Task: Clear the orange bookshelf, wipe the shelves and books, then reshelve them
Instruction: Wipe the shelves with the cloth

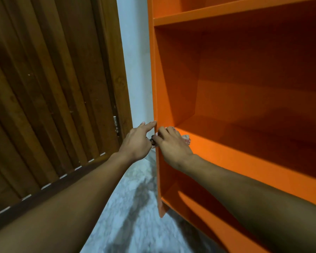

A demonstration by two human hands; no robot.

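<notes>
The orange bookshelf (226, 79) fills the right half of the view, and no books show on its shelves. My right hand (171, 145) presses a pale cloth with red marks (186, 139) onto the front left corner of a middle shelf board. Only a small bit of the cloth shows past the fingers. My left hand (138, 139) is just outside the shelf's left side panel (155, 88), fingertips touching its front edge, thumb close to the right hand. Whether the left hand also pinches the cloth is hidden.
A dark brown slatted wooden door (49, 88) with a metal hinge (115, 123) stands at left. A narrow strip of pale wall (137, 61) separates door and shelf. Grey mottled floor (131, 207) lies below.
</notes>
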